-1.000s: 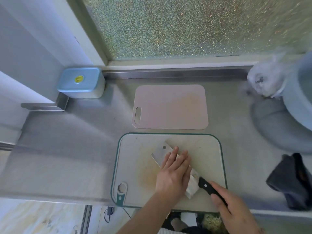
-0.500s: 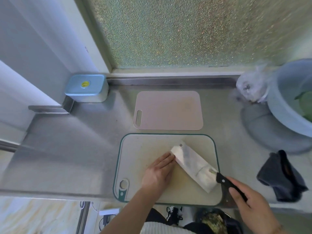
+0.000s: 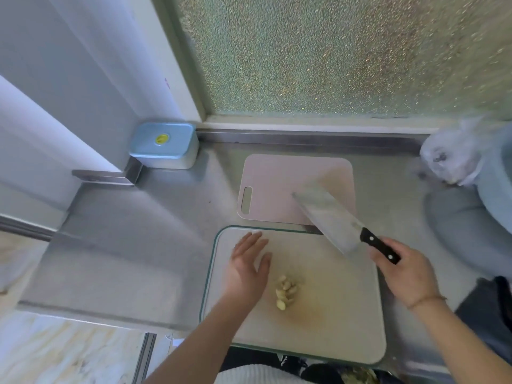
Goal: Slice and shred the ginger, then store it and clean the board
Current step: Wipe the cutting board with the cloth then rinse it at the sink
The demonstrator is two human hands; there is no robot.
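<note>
A small pile of pale yellow crushed ginger (image 3: 285, 293) lies near the middle of the white, green-rimmed cutting board (image 3: 332, 314). My left hand (image 3: 248, 268) hovers flat over the board's left side, fingers straight, just left of the ginger and holding nothing. My right hand (image 3: 403, 271) grips the black handle of a cleaver (image 3: 329, 217). The broad blade is lifted off the board and points up-left over the board's far edge and the pink board.
A pink cutting board (image 3: 271, 184) lies on the steel counter behind the white one. A blue-lidded container (image 3: 163, 145) stands in the back left corner. At the right are a plastic bag (image 3: 454, 159), a grey-blue basin (image 3: 498, 189) and a dark cloth (image 3: 496, 309).
The cleaver was lying flat on the board under my left palm. My right hand has lifted it up and away to the right, uncovering the crushed ginger. My left hand has moved left.
</note>
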